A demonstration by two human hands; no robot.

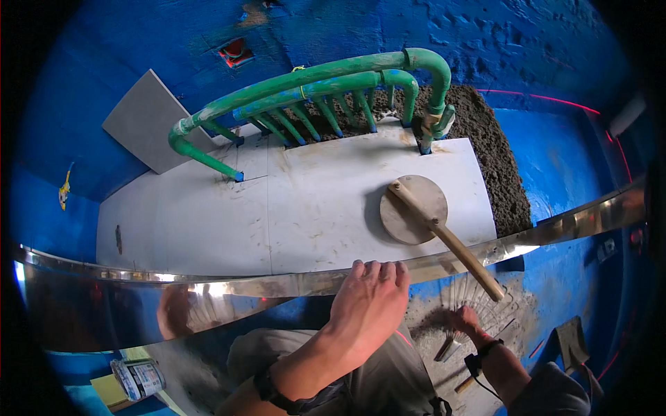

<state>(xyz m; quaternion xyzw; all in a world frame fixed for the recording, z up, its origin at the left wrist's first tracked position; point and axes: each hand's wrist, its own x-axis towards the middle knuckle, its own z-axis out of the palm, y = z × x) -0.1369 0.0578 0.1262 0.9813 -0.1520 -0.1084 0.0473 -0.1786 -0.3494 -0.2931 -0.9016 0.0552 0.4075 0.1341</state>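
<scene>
My left hand (371, 295) has its fingers curled over the upper edge of a long, shiny metal bar (479, 253). Behind the bar lie large white tiles (316, 208). A mallet with a wide round head (427, 208) rests on them, its wooden handle (468, 260) reaching out across the bar. Lower down at the right, my right hand (466, 320) is near the stained floor (510, 305) with closed fingers; what they hold, if anything, cannot be made out. Close by it lies a flat-bladed tool (449, 347).
Green pipes (322, 76) rise through the tiles at the back. Wet dark mortar (503, 166) borders the tiles on the right and behind. A grey tile (149, 121) leans against the blue wall. A tub (139, 378) stands at lower left, a shovel-like tool (572, 347) at right.
</scene>
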